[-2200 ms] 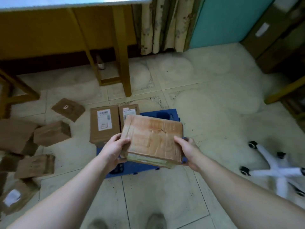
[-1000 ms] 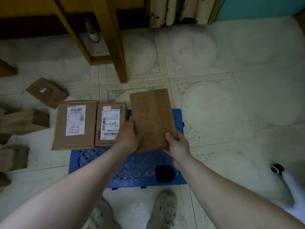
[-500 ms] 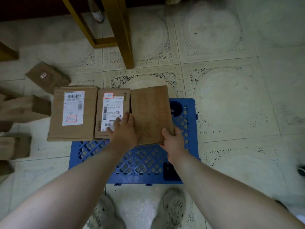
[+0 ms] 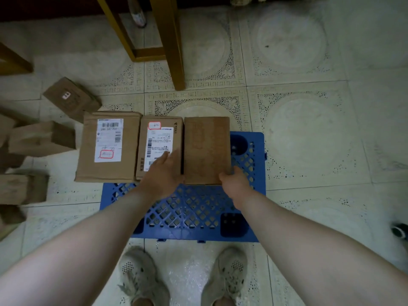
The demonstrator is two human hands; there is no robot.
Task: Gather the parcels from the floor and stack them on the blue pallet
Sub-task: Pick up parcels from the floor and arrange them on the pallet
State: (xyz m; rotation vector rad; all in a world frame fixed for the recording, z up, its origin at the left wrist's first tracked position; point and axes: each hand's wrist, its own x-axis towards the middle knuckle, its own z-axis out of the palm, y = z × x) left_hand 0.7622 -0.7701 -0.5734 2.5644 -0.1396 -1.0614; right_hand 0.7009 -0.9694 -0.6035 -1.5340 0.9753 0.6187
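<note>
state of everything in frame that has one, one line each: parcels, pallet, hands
blue pallet: on the floor, near half bare.
plain parcel: flat on pallet, right end of row.
middle parcel: flat, label up.
large parcel: flat, label up, overhangs pallet's left edge.
floor parcels: loose, left of pallet.
left hand: fingers straight, resting on middle parcel.
right hand: grips plain parcel's near right corner.
</note>
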